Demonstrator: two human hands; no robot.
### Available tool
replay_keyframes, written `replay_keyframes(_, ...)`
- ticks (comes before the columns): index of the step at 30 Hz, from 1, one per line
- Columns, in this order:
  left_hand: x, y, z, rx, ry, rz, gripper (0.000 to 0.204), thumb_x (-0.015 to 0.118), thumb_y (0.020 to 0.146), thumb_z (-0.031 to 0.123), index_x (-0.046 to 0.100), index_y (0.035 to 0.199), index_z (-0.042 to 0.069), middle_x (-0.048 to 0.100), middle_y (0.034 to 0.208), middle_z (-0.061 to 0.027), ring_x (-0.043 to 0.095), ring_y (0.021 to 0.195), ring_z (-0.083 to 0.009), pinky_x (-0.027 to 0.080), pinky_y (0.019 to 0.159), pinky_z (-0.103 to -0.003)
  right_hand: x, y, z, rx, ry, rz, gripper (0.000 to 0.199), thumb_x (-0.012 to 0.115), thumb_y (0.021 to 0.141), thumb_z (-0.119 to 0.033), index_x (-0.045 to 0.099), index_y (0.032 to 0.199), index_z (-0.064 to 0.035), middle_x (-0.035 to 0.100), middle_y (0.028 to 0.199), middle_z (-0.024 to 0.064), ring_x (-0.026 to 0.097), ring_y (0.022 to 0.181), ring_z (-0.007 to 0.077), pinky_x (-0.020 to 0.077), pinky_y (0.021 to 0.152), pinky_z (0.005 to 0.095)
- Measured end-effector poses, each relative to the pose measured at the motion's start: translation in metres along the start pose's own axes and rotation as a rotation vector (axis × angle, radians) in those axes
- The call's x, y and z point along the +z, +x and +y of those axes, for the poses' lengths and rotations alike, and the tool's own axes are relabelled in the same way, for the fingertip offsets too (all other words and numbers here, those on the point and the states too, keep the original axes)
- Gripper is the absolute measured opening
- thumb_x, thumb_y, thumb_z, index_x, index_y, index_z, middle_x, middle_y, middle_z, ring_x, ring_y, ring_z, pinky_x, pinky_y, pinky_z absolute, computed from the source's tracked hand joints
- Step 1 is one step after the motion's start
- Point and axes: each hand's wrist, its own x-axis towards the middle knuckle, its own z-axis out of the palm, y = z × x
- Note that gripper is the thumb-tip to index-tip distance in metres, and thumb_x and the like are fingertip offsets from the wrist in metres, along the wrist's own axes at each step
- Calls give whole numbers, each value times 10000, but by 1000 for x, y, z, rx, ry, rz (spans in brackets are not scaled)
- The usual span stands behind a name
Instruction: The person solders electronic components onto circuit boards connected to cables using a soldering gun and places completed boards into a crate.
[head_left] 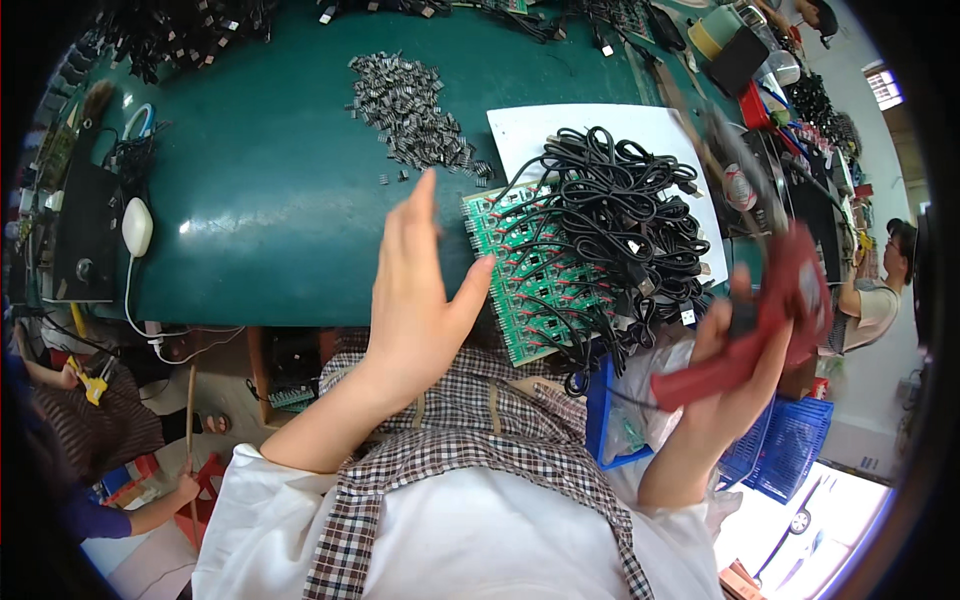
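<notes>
R hand closed round red tool; tool blurred, front end & exact type hard to make out. L hand open, fingers straight, thumb by L edge of green board; contact can't tell. Board on table, near end past front edge, R part hidden under black cables, looped, rubbery, metal plugs. White paper flat, partly covered by cables. Small grey bits heaped on smooth green tabletop. Blue bin, partly hidden: crumpled clear plastic inside.
</notes>
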Motion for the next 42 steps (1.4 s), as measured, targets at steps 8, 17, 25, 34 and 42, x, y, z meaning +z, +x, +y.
replay_keyframes(8, 7, 9, 16, 134, 506, -330, 808, 518, 797, 466, 211, 1311, -77, 183, 1388, -229, 188, 1300, -328, 183, 995, -542, 52, 90, 60, 507, 280, -366, 577, 420, 898, -378, 232, 1334, -49, 314, 1327, 216, 296, 1247, 360, 337, 982, 466)
replay_keyframes(17, 12, 9, 17, 129, 494, -388, 873, 516, 773, 507, 172, 1325, -75, 145, 1406, -215, 162, 1310, -322, 155, 993, -556, 41, 87, 60, 440, 240, -352, 624, 394, 892, -427, 188, 1356, -63, 273, 1358, 197, 260, 1269, 348, 371, 966, 434)
replay_keyframes(25, 2, 13, -3, 101, 376, -449, 880, 529, 773, 493, 161, 1323, -87, 136, 1405, -228, 171, 1306, -335, 138, 986, -569, 50, 86, 77, 419, 218, -401, 697, 431, 871, -437, 95, 1380, -98, 121, 1397, 242, 134, 1297, 398, 347, 975, 492)
replay_keyframes(34, 16, 11, -1, 158, 448, -470, 875, 550, 766, 476, 175, 1322, -86, 206, 1377, -241, 172, 1301, -353, 136, 998, -545, 39, 91, 69, 412, 173, -394, 733, 453, 855, -460, 104, 1376, -81, 124, 1392, 257, 154, 1283, 425, 367, 948, 510)
replay_keyframes(42, 1, 0, 10, -578, -1138, -295, 565, 589, 780, 0, 310, 1270, -3, 477, 1131, -148, 576, 901, -168, 505, 685, -251, 32, 89, 64, 418, 265, -393, 694, 447, 869, -426, 115, 1373, -84, 139, 1383, 264, 159, 1280, 430, 366, 948, 517)
